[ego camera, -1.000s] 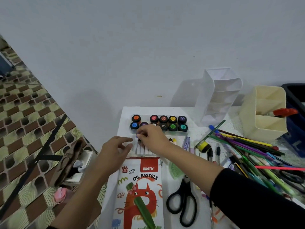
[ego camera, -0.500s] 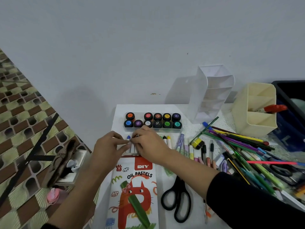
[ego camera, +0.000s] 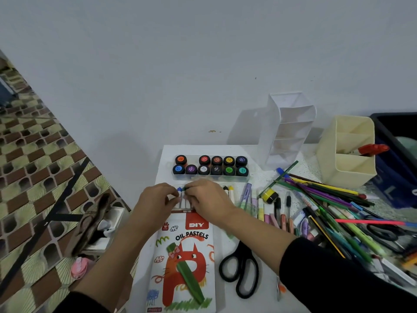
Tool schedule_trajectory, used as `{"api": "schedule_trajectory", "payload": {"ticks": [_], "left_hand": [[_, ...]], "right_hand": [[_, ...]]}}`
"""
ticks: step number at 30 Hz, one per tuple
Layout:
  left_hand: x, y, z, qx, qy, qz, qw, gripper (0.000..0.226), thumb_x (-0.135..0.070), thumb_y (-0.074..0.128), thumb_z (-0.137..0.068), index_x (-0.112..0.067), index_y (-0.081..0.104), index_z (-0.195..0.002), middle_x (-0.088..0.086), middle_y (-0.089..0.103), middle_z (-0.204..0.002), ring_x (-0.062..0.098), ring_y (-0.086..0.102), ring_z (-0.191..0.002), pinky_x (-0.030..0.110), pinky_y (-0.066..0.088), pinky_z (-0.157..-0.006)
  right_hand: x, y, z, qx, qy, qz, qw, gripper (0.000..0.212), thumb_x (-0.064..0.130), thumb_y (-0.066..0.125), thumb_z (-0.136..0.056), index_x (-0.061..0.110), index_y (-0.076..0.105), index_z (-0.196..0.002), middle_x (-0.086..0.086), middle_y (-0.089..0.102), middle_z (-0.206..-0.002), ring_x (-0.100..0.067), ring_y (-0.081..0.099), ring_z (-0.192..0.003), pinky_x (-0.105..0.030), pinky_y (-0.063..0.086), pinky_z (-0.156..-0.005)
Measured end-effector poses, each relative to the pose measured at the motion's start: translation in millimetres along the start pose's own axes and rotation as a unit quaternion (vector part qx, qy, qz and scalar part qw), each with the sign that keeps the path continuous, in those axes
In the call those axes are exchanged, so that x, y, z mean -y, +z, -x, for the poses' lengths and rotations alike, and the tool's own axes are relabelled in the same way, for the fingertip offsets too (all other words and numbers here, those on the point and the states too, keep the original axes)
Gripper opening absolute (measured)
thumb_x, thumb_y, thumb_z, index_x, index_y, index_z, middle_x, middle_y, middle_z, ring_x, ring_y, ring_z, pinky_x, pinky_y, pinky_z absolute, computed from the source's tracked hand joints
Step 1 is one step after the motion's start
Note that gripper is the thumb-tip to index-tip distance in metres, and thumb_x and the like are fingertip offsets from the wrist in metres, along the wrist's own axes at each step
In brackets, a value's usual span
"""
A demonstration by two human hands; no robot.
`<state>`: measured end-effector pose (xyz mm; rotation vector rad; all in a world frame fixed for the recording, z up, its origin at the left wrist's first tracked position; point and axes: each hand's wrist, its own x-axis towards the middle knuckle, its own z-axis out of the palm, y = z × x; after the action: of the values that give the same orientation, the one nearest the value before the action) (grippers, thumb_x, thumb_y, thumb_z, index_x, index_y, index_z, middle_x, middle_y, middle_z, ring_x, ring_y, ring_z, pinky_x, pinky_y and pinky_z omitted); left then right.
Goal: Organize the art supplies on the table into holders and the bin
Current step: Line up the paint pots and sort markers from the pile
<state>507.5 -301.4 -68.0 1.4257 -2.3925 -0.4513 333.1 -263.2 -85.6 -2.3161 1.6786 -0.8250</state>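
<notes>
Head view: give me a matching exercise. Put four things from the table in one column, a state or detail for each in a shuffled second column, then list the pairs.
1. paint pots
2. black scissors
3. cream holder
4. oil pastels box

A. holds a red-capped item
B. shows an orange cat
C. stand in two rows
D. lie with handles toward the camera

Pairs: 1-C, 2-D, 3-A, 4-B
</notes>
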Motion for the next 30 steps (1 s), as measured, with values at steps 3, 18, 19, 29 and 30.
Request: {"api": "schedule_trajectory", "payload": {"ticks": [3,18,19,29,30], "left_hand": [[-5,-3,1,0.0,-0.006,-0.018,1.0,0.017,-0.029,0.066,-0.094,-0.02,0.076,-0.103,-0.006,0.072,-0.103,0.008,0.061,-0.075,0.024,0.049,-0.072],[-34,26,-35,-0.04,-0.023,-0.053,0.998,0.04,-0.045,0.051,-0.099,-0.031,0.055,-0.137,0.002,0.042,-0.149,0.023,0.033,-0.14,0.054,0.026,-0.109],[-33,27,-36,-0.038,-0.025,-0.054,0.998,0.039,-0.046,0.049,-0.1,-0.032,0.056,-0.136,0.002,0.043,-0.148,0.022,0.034,-0.139,0.053,0.025,-0.109],[-25,28,-39,-0.032,-0.016,-0.044,0.998,0.037,-0.045,0.051,-0.099,-0.038,0.054,-0.135,-0.006,0.049,-0.141,0.017,0.053,-0.124,0.05,0.029,-0.108],[-25,28,-39,-0.034,-0.013,-0.043,0.998,0.038,-0.045,0.051,-0.099,-0.038,0.054,-0.136,-0.007,0.05,-0.139,0.016,0.054,-0.122,0.05,0.03,-0.108]], "right_hand": [[-2,-17,7,-0.017,0.035,-0.049,0.998,0.021,0.018,0.056,-0.099,0.009,0.072,-0.089,-0.001,0.069,-0.089,-0.016,0.06,-0.084,-0.033,0.051,-0.077],[-61,-120,91,0.087,0.256,0.18,0.946,0.027,0.034,0.06,-0.095,0.015,0.061,-0.115,-0.006,0.055,-0.113,-0.029,0.057,-0.099,-0.039,0.049,-0.081],[-61,-119,93,0.089,0.258,0.176,0.946,0.024,0.029,0.06,-0.095,0.014,0.061,-0.114,-0.008,0.055,-0.113,-0.03,0.057,-0.098,-0.04,0.05,-0.081],[-39,-123,53,-0.063,0.245,-0.076,0.964,0.018,0.021,0.058,-0.096,0.015,0.066,-0.11,-0.003,0.067,-0.093,-0.018,0.061,-0.078,-0.036,0.051,-0.072],[-36,-121,40,-0.063,0.237,-0.098,0.965,0.017,0.021,0.057,-0.097,0.015,0.066,-0.109,-0.003,0.067,-0.093,-0.019,0.061,-0.08,-0.035,0.05,-0.072]]}}
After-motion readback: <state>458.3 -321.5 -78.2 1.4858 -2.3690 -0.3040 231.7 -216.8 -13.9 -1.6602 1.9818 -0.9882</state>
